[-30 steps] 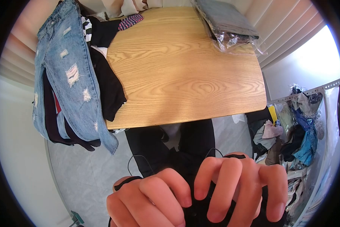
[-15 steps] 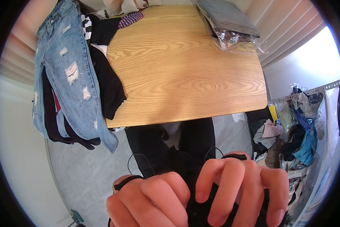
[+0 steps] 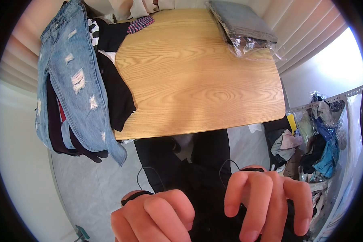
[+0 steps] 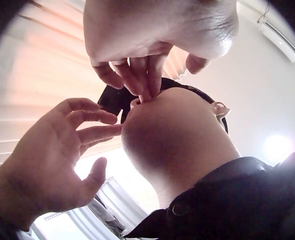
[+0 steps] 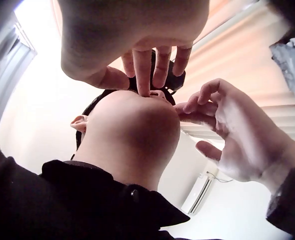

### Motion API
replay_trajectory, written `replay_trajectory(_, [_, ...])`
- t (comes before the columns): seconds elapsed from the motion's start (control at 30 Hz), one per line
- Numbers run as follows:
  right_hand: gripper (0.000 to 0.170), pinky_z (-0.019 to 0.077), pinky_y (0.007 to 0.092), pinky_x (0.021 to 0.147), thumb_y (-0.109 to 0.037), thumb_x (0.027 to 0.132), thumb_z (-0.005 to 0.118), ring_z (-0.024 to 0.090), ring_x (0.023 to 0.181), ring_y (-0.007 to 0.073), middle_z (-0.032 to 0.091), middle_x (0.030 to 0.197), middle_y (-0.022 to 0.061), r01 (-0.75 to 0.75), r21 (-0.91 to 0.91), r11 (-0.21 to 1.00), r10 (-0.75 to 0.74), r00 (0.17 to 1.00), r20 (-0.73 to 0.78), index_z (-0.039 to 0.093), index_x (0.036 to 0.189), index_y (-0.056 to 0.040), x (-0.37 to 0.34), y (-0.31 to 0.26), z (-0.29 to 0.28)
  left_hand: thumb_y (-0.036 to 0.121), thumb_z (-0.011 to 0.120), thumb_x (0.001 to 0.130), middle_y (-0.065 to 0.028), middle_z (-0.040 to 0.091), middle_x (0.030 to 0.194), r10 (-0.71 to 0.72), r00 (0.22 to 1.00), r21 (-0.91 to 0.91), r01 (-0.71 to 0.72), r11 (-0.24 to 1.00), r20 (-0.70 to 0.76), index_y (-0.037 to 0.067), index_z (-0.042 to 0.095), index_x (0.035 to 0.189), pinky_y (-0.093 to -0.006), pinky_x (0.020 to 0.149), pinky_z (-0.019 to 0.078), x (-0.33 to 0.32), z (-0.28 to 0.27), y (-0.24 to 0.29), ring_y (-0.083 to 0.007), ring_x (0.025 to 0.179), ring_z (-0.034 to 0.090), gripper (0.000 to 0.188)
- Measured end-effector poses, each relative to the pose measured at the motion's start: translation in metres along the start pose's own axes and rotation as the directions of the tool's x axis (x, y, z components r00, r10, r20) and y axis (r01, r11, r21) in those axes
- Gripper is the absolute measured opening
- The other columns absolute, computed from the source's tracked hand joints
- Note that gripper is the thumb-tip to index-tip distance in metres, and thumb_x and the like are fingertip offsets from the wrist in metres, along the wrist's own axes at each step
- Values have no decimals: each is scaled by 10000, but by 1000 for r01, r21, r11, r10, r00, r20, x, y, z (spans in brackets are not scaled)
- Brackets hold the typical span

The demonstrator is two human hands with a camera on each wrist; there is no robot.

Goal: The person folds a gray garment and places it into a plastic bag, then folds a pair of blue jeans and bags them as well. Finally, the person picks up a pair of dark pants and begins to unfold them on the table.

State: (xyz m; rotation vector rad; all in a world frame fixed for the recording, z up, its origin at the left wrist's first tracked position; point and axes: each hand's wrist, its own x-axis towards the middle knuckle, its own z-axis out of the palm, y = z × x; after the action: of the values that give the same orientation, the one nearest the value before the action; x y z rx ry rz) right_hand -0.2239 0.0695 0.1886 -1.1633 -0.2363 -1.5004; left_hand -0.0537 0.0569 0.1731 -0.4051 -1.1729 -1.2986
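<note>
Both hands are raised near the head camera, backs toward it, with no object in either. My left hand (image 3: 151, 218) is at the bottom centre-left, fingers bent downward and loosely curled. To its right is my right hand (image 3: 272, 205), its fingers a little more spread and drooping. Dark straps (image 3: 136, 197) cross the wrists. In the left wrist view, the left hand (image 4: 157, 30) hangs its fingers in front of the person's chin, the right hand (image 4: 50, 155) beside it. From the right wrist, the right hand (image 5: 137, 30) shows relaxed fingers; its thumb points sideways.
A wooden table (image 3: 197, 80) stands ahead. Ripped blue jeans (image 3: 74, 68) and black garments (image 3: 115, 90) lie over its left side. A folded grey garment in plastic (image 3: 246, 22) lies at the back right. Clothes (image 3: 324, 141) fill a rack on the right.
The hands have moved slightly apart: the left one a little to the left and down, the right one to the right. The clothes on the table have stayed in place.
</note>
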Motion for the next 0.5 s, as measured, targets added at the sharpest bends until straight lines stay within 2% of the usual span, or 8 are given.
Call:
replay_trajectory(0.07, [257, 354, 350, 915, -160, 1008, 441, 542, 1055, 185, 736, 923, -25, -122, -15, 992, 121, 991, -55, 521, 1248, -205, 0, -8, 2, 369, 507, 974, 11, 705, 1032, -42, 999, 4, 42, 999, 5, 146, 723, 1012, -317, 838, 332, 2, -1, 5, -137, 972, 500, 313])
replay_trajectory(0.17, [262, 349, 349, 915, -149, 1005, 446, 540, 1057, 183, 736, 925, -24, -146, -19, 989, 145, 989, -40, 520, 1251, -204, 3, -3, -5, 372, 506, 975, 13, 705, 1029, -152, 988, 24, 152, 988, -16, 147, 724, 1010, -318, 842, 332, 7, 1, 15, -134, 970, 500, 315])
replay_trajectory(0.2, [264, 347, 349, 914, -144, 1003, 450, 538, 1060, 183, 736, 923, -25, -23, -11, 1000, 24, 999, 48, 519, 1250, -204, 3, 8, -13, 373, 506, 975, 14, 705, 1028, -188, 982, 29, 189, 982, -24, 148, 725, 1009, -318, 844, 332, 8, 1, 16, -134, 969, 500, 316])
replay_trajectory(0.27, [265, 345, 349, 912, -139, 1002, 454, 536, 1062, 182, 736, 920, -26, 99, 7, 995, -99, 986, 133, 519, 1250, -204, 3, 14, -18, 375, 507, 974, 15, 705, 1024, -179, 983, 36, 180, 983, -41, 149, 725, 1004, -319, 845, 332, 7, 4, 16, -133, 970, 499, 316])
replay_trajectory(0.37, [273, 345, 350, 914, -126, 999, 456, 534, 1065, 182, 736, 917, -29, 85, 8, 996, -86, 986, 146, 517, 1253, -205, 2, 7, -16, 378, 511, 972, 19, 705, 1018, -160, 986, 40, 161, 986, -41, 152, 726, 996, -321, 847, 333, 6, 2, 15, -136, 971, 499, 313])
replay_trajectory(0.43, [277, 347, 351, 916, -119, 998, 454, 531, 1061, 182, 735, 924, -30, -85, -18, 996, 86, 995, 48, 516, 1254, -205, 0, -3, -10, 377, 513, 971, 20, 706, 1014, -150, 988, 38, 151, 988, -24, 153, 725, 993, -322, 848, 333, 6, 3, 15, -139, 972, 499, 310])
replay_trajectory(0.47, [278, 348, 351, 916, -117, 998, 453, 530, 1059, 182, 735, 926, -30, -142, -21, 990, 142, 990, 13, 516, 1255, -205, 1, -2, -10, 381, 515, 969, 20, 705, 1018, -145, 985, 52, 150, 987, -97, 156, 723, 997, -326, 848, 333, 5, 8, 14, -142, 975, 501, 307])
replay_trajectory(0.5, [280, 349, 351, 919, -118, 997, 456, 527, 1054, 182, 734, 938, -27, -6, 33, 999, 4, 999, 49, 516, 1256, -205, 3, 13, -14, 384, 517, 967, 20, 704, 1021, -139, 976, 65, 152, 986, -170, 160, 721, 1002, -329, 849, 333, 5, 12, 13, -146, 979, 503, 305])
